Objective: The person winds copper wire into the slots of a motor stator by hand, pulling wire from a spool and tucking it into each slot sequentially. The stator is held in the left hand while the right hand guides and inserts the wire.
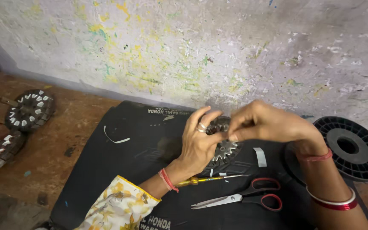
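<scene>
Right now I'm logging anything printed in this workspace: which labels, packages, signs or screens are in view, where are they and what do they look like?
Black rectangular mat on the wooden surface under the hands: white printed lettering near its far edge, by the wall.
Same mat, near edge beside the floral sleeve: larger white lettering, partly cut off by the picture's edge.
No packages, signs or screens are in view.

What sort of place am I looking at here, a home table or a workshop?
Most likely a small motor-winding or repair workshop: both hands work on a toothed metal stator core over a black mat, more such cores lie on the worn wooden floor, and an empty black spool sits beside a paint-flecked wall.
</scene>
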